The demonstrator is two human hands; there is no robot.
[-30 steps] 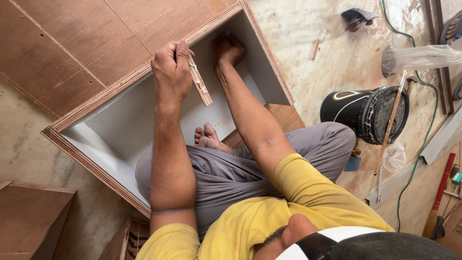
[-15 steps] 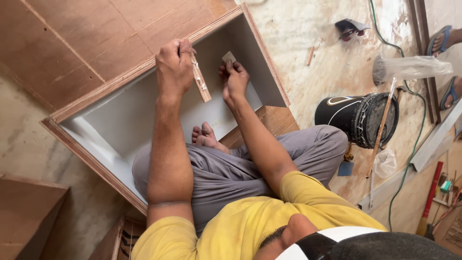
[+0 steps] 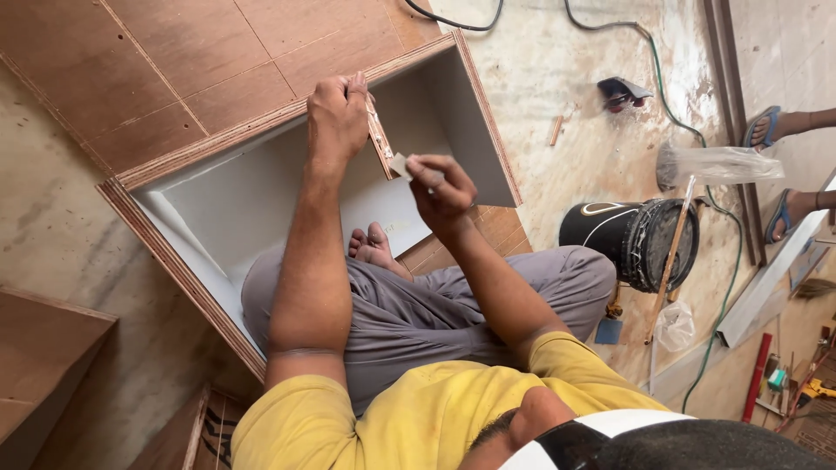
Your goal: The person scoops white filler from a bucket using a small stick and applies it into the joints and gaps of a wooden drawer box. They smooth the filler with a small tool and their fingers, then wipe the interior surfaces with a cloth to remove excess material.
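The left hand [image 3: 338, 117] is closed in a grip around a narrow wooden strip [image 3: 380, 139], which it holds upright against the top edge of the box [image 3: 174, 261]. The right hand [image 3: 444, 187] sits just beside it, thumb and fingers pinched together on a small pale chip [image 3: 401, 165] whose end touches or nearly touches the strip's lower part. Both forearms reach up from the person's lap across the open box.

The box is an open cabinet carcass lying on the floor, white inside and edged with brown ply, and the person sits half within it. The grey trousers [image 3: 409, 322] and bare feet [image 3: 374, 248] lie below the hands, the feet resting on the white inner face. A brown ply sheet [image 3: 165, 70] lies beyond the box's top edge, behind the left hand.

To the right, well apart from the hands, a black bucket [image 3: 631, 244] lies on its side on the pale floor [image 3: 557, 78]. A thin stick [image 3: 669, 261] slants across its mouth. A green cable [image 3: 688, 148] runs past it. At the far right edge another person's foot in a blue sandal [image 3: 771, 126] shows.

The strip is slim, light brown and straight, with pale flecks along its face. The chip is flat, small and off-white.
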